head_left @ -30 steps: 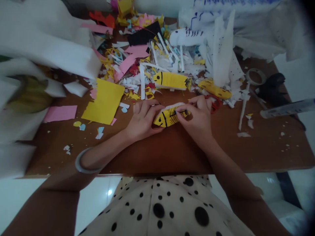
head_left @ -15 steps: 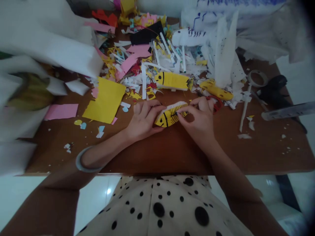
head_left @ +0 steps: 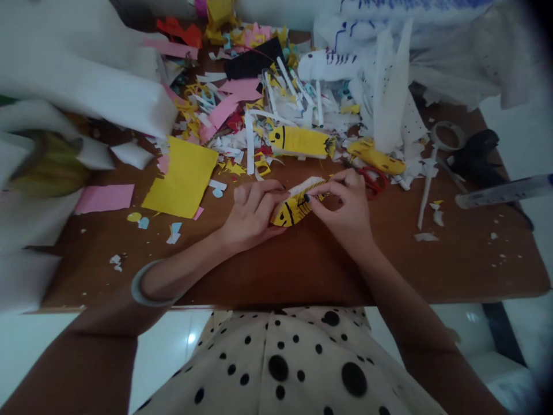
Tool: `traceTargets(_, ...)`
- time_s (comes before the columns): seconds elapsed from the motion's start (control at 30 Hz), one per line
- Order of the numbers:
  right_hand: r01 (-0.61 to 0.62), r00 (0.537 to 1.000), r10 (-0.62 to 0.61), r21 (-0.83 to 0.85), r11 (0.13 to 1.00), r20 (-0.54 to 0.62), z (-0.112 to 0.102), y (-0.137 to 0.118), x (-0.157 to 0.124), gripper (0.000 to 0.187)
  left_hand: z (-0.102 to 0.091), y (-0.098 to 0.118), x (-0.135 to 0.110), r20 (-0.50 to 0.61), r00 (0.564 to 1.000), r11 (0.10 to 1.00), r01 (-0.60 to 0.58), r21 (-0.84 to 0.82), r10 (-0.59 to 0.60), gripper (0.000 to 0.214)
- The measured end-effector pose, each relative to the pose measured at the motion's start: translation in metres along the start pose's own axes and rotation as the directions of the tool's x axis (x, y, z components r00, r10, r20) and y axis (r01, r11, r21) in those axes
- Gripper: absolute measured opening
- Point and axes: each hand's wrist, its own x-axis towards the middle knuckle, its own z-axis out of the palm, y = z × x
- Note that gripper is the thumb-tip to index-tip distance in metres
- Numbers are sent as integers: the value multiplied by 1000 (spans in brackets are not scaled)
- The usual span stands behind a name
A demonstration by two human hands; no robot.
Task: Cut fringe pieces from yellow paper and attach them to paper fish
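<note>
A small yellow paper fish (head_left: 294,206) with black drawn lines lies tilted on the brown table (head_left: 302,271) in front of me. My left hand (head_left: 250,213) grips its head end, fingers curled round it. My right hand (head_left: 345,207) pinches the tail end between thumb and fingers. A second yellow paper fish (head_left: 300,141) lies just behind, and a third, curved one (head_left: 378,158) sits to its right. Red-handled scissors (head_left: 374,180) lie right behind my right hand.
A yellow paper sheet (head_left: 184,178) and a pink one (head_left: 106,199) lie at the left. Piled paper scraps (head_left: 254,98) fill the table's back. A tape roll (head_left: 447,135), a black tool (head_left: 479,150) and a clear ruler (head_left: 501,193) sit at the right. White paper (head_left: 64,75) heaps up at the left.
My right hand's fingers have shifted left along the fish toward its middle, and the fish has tilted a little more. My left hand has stayed in place.
</note>
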Motion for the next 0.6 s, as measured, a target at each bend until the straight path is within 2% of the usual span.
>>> traceTargets(0.13,-22,1000,23,17,1000,-3,4,-5,-1,3,0,1,0,-30,999,1000,-19,24,20,56)
traceTargets(0.4,-30,999,30,-30,999,18,7,-9,-4,3,0,2,-1,52,998,999,48,-19,-47,52)
traceTargets(0.6,-26,1000,26,-26,999,12,7,-10,-4,3,1,2,-1,32,999,998,44,-45,-42,50)
